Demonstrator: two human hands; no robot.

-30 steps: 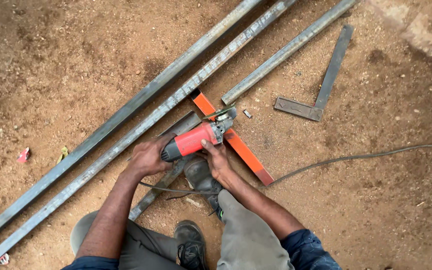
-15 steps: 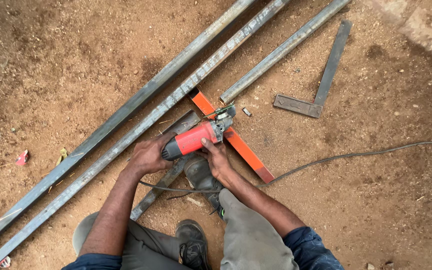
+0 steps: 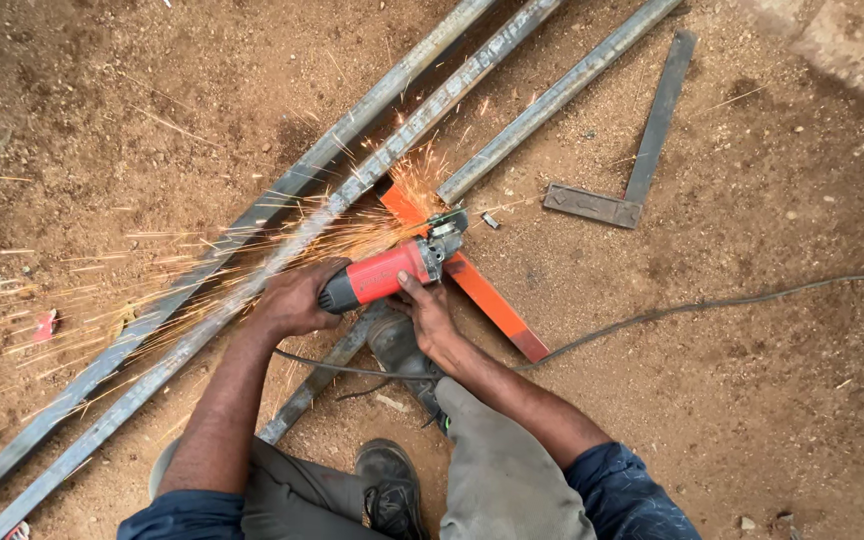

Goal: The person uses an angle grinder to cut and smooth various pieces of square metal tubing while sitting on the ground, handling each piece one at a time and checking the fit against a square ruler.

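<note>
Nearest, at the bottom of the view, are the person's grey trouser legs and two dark shoes [image 3: 392, 490], one of them pressing down on a short steel tube [image 3: 317, 380] that lies on the reddish dirt ground [image 3: 772, 400]. Just beyond, both hands grip a red angle grinder [image 3: 387, 275]. The left hand [image 3: 292, 300] is clenched around the black rear end of the tool's body, where a thin black cable [image 3: 652, 320] leaves it and trails away to the right across the ground. The right hand [image 3: 427, 315] grasps the red body from below, thumb laid along its side. The grinder's grey head and disc sit at the end of a long steel tube [image 3: 552, 100], directly over an orange bar [image 3: 482, 295] that runs diagonally under the work. From the disc a fan of sparks [image 3: 152, 270] flies out to the left, crossing two more long steel tubes [image 3: 282, 235] that lie side by side, slanting from lower left to upper right. Farther off to the right, well apart from the hands, a metal try square [image 3: 642, 150] lies flat on the dirt. At the left edge, small red scraps [image 3: 44, 325] lie on the soil.
</note>
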